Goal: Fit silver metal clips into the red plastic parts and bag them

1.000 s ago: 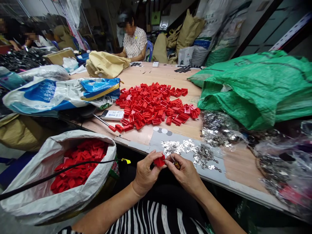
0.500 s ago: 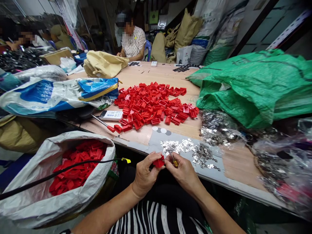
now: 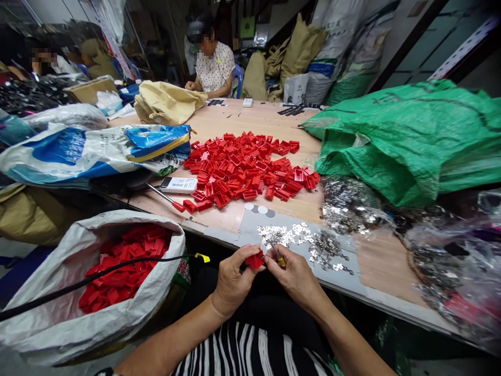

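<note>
My left hand (image 3: 235, 279) is closed around a small red plastic part (image 3: 255, 259), pinching it between thumb and fingers just off the table's front edge. Against its right side are the fingertips of my right hand (image 3: 291, 274). This hand is also closed, gripping a thin metal tool with a yellow handle (image 3: 281, 261); its exact kind is unclear. Whether a small metal piece is pinched there too is hidden. Just beyond the hands, small silvery metal plates (image 3: 274, 235) lie scattered on a grey sheet (image 3: 246, 230). Farther back is a heap of similar red parts (image 3: 242, 169).
At the left stands an open white sack (image 3: 35, 313) with red parts inside, a black cable (image 3: 97, 277) crossing it. A green sack (image 3: 410, 136) covers the table's right side, near bags of metal pieces (image 3: 348, 203). A co-worker (image 3: 213, 62) sits across the table.
Hardly anything differs. Both hands stay at the red part, with only a very slight shift of the fingers.
</note>
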### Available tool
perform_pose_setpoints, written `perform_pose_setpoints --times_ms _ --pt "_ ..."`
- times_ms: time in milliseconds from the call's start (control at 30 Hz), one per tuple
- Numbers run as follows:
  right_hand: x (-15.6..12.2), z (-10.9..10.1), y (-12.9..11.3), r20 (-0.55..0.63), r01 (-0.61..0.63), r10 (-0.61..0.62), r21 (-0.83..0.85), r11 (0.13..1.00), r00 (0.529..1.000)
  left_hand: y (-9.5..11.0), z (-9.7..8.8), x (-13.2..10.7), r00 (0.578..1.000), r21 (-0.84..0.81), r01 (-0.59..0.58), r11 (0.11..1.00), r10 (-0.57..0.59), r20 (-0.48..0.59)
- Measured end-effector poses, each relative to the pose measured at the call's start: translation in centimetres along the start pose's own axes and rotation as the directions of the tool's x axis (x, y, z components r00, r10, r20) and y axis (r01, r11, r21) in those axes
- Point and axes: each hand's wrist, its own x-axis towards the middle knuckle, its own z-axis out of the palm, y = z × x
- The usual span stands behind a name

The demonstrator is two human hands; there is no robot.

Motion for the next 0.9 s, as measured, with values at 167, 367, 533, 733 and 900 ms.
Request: perform_pose_setpoints --times_ms 167,367,533,733,900 --pt "0.2 -0.5 0.5 0.096 0.032 -0.042 0.103 0.994 0.994 -0.2 -0.1 -0.3 0.995 -0.066 0.101 0.993 -0.1 0.013" --pt "0.8 -1.0 0.4 0.256 -0.105 0.005 0.379 0.919 0.967 -0.5 -0.1 -0.7 0.988 -0.122 0.156 0.98 -0.152 0.037" --pt "0.8 -1.0 0.3 0.378 -0.257 0.065 0.483 0.837 0.924 -0.5 -0.2 -0.7 0.978 -0.181 0.206 0.962 -0.2 0.052" --pt "0.9 -1.2 0.5 0.462 -0.323 0.044 0.545 0.774 0.886 -0.4 -0.2 -0.8 0.972 -0.202 0.232 0.951 -0.222 0.075" --pt "0.8 -1.3 0.6 0.443 -0.318 0.053 0.55 0.772 0.895 -0.5 0.0 -0.9 0.97 -0.165 0.243 0.956 -0.236 0.058"
